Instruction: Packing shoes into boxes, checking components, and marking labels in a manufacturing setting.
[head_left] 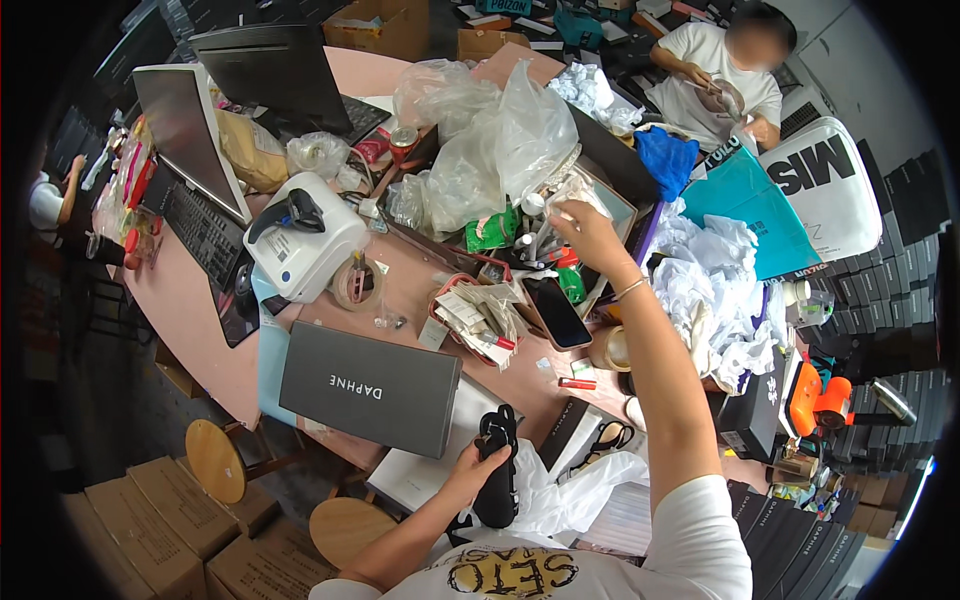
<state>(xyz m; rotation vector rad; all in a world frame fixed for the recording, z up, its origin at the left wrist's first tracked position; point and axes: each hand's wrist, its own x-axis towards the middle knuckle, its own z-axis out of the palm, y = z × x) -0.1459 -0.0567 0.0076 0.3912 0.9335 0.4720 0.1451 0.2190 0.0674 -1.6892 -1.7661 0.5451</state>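
Observation:
In my left hand (475, 474), closed around it, is a black sandal (497, 485), upright with its straps at the top. My right hand (585, 232) reaches into an open carton (428, 250) full of clutter. Its bent fingers are down among crumpled white material and small bottles; what they grip, if anything, I cannot make out. Close to that hand lie green packets (491, 230) and a dark smartphone (557, 313). A second black sandal (605, 441) rests near white tissue, right of my left hand. A dark grey shoe box (369, 387) stands left of the sandal I hold.
A white label printer (305, 240) with a scanner on top, a tape roll (357, 284) and a monitor (192, 130) occupy the table's left. Clear plastic bags (490, 140) heap up behind the carton. Crumpled white paper (710, 275) fills the right. Across the table sits another person (725, 85).

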